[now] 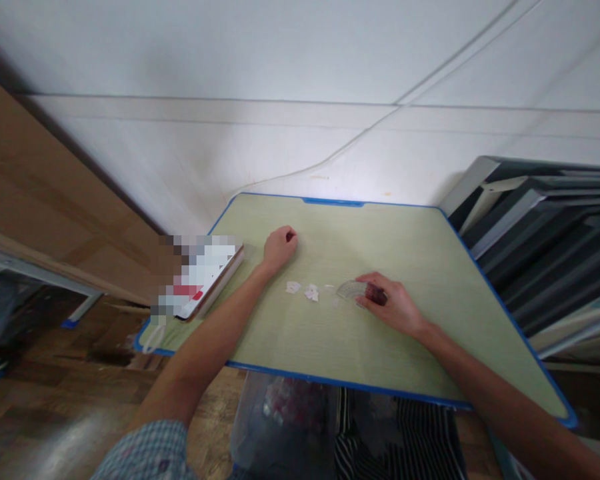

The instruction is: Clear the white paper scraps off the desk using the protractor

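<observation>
My left hand is closed in a fist, resting on the green tabletop. Something small and dark red shows at the opening of its curled fingers; its kind is hidden. To the right, my right hand grips a dark red object between thumb and fingers, close above the table. A clear, fan-shaped piece with fine markings reaches left from under those fingers; whether it is joined to the red object I cannot tell. Small white paper scraps lie between the hands.
A white box, partly blurred, sits at the table's left edge. Behind the table is a white wall with a cable. Grey panels lean on the right, a large cardboard sheet on the left. Below stands a clear plastic bin.
</observation>
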A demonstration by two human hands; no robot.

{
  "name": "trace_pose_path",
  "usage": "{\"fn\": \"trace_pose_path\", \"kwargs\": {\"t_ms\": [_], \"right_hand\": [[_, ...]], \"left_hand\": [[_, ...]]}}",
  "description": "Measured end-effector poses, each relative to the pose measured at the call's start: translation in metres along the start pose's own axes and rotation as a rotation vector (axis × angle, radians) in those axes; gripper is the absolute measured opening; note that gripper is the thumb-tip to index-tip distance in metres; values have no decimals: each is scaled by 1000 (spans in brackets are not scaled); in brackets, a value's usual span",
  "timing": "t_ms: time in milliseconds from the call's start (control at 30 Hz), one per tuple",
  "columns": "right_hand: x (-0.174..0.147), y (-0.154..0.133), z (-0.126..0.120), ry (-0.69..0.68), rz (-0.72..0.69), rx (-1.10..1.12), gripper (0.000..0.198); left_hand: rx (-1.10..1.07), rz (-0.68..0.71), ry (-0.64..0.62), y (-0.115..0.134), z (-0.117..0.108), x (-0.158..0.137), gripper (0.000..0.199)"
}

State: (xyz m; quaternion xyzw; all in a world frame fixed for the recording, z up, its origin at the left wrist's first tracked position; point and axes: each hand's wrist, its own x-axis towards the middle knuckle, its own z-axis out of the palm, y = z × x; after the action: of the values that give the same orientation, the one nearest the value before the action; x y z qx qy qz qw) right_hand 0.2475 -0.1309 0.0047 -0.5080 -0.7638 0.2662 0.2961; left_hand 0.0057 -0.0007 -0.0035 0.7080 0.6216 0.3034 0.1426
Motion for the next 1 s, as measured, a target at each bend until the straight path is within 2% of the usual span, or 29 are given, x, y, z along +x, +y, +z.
{"fn": "trace_pose_path", "kwargs": {"t_ms": [533,1000], "right_hand": [[-1,-2,0,-64,-17,13,25],[-2,2,1,-62,-50,-13,24]], "left_hand": [[-8,-5,6,2,-1,-1,17],[-6,-6,0,2,0,-1,17]]}}
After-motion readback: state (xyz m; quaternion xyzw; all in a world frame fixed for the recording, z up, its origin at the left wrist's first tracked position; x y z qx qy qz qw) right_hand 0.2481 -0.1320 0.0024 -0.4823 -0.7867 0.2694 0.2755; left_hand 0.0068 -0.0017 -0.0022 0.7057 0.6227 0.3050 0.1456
